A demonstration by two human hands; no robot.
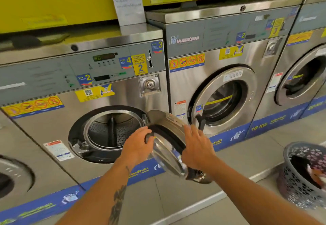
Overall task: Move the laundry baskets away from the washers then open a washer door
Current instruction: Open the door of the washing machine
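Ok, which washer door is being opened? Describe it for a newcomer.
In the row of steel washers, find the washer with the yellow sign marked 2. Its round door is the only one swung wide off its drum, with the left hand and right hand on it.

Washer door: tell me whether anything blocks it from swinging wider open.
Nothing visible does. The washer door stands swung out on its right-side hinge, with the left hand gripping its rim and the right hand flat on its outer face. The laundry basket sits well to the right, apart from it.
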